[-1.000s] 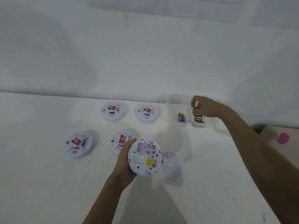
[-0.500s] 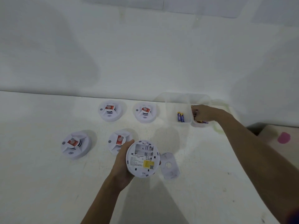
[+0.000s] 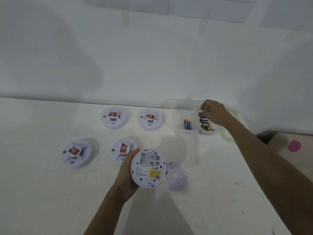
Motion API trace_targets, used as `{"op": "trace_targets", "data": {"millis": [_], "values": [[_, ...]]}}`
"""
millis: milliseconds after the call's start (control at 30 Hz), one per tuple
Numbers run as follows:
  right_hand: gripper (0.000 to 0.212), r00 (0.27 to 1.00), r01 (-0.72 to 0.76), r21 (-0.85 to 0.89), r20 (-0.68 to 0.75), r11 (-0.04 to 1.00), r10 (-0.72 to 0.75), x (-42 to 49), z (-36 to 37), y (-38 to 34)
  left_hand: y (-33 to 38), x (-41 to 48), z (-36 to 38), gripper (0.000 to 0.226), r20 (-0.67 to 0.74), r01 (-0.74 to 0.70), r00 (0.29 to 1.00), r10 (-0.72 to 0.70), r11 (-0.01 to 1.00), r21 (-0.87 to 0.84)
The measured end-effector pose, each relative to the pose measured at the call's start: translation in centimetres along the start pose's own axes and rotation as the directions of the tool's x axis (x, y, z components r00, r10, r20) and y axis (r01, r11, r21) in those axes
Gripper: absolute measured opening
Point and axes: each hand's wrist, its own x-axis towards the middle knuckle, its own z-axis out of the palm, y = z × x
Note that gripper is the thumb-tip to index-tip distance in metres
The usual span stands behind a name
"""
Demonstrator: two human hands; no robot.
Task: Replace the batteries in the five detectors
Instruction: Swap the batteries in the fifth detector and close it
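My left hand (image 3: 126, 174) grips a white round detector (image 3: 148, 168) turned underside up, its battery bay open with no batteries in it. The detached cover plate (image 3: 176, 177) lies on the table just right of it. Other detectors rest face up with red stickers: two at the back (image 3: 113, 117) (image 3: 150, 119), two nearer (image 3: 76, 153) (image 3: 122, 150). My right hand (image 3: 214, 114) hovers over the right clear box (image 3: 208, 132), which holds several batteries (image 3: 204, 122). Its fingertips pinch the end of a purple battery (image 3: 200, 114).
A second clear box (image 3: 184, 106) to the left of the first holds two blue batteries (image 3: 187, 124). A pale green ring (image 3: 226, 138) lies right of the boxes. Past the white table's right edge is a beige surface with a pink spot (image 3: 294, 145). A white wall stands behind.
My right hand dipped into the right box and has lifted slightly with fingertips pinched. My left hand has kept the detector in place.
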Motion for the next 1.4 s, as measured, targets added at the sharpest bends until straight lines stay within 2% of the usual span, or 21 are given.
{"op": "trace_targets", "data": {"millis": [67,167,333,433,567,700,800,900,967,1033,1133,1267,1400], "values": [[0.015,0.997,0.071,0.006,-0.020,0.997,-0.071,0.0,0.8,-0.9,0.1,0.0,0.1,0.054,0.027,-0.008,1.000,0.008,1.000,0.020],[0.017,0.987,0.156,-0.073,0.056,0.985,-0.152,0.4,2.2,-1.8,0.1,0.0,0.0,0.067,0.071,-0.034,0.997,0.033,0.999,0.017],[0.029,0.969,0.161,-0.371,0.235,0.915,-0.075,1.9,4.7,-2.6,0.1,0.1,-0.2,0.072,0.048,-0.042,0.998,0.042,0.999,-0.001],[0.007,0.938,0.257,-0.565,0.341,0.784,-0.062,1.9,5.5,-3.6,0.1,0.2,-0.4,0.076,0.037,-0.028,0.999,0.029,0.999,-0.015],[0.004,0.921,0.335,-0.701,0.384,0.630,-0.062,1.7,6.1,-4.7,0.0,0.3,-0.8,0.084,0.026,-0.005,1.000,0.006,1.000,-0.015],[0.004,0.914,0.372,-0.737,0.398,0.565,-0.082,1.6,6.8,-4.9,-0.2,0.3,-0.9,0.079,0.048,0.000,0.999,0.001,1.000,-0.010],[0.008,0.921,0.344,-0.719,0.384,0.604,-0.067,1.8,7.2,-4.8,-0.2,0.2,-0.9,0.088,0.023,-0.001,1.000,0.001,1.000,0.012],[0.006,0.924,0.299,-0.643,0.380,0.706,-0.046,2.3,7.5,-4.4,0.0,0.1,-0.8,0.100,0.012,0.026,1.000,-0.026,1.000,-0.007],[0.012,0.926,0.263,-0.584,0.376,0.768,-0.032,2.5,7.7,-4.2,0.0,0.2,-0.8,0.100,0.005,0.040,0.999,-0.040,0.999,-0.015],[0.007,0.926,0.237,-0.538,0.377,0.808,-0.021,2.5,7.9,-4.2,-0.1,0.2,-0.9,0.099,0.005,0.045,0.999,-0.045,0.999,-0.015],[0.009,0.938,0.183,-0.515,0.346,0.837,0.008,2.3,8.3,-4.2,-0.2,0.2,-0.9,0.097,-0.003,0.036,0.999,-0.036,0.999,0.005],[0.022,0.949,0.097,-0.476,0.309,0.874,0.063,2.2,8.5,-4.2,0.0,0.0,-0.8,0.094,-0.009,0.048,0.999,-0.049,0.999,-0.020],[0.022,0.947,0.086,-0.473,0.312,0.877,0.076,2.4,8.7,-4.4,0.1,0.0,-0.9,0.101,-0.023,0.056,0.998,-0.058,0.997,-0.050]]}}
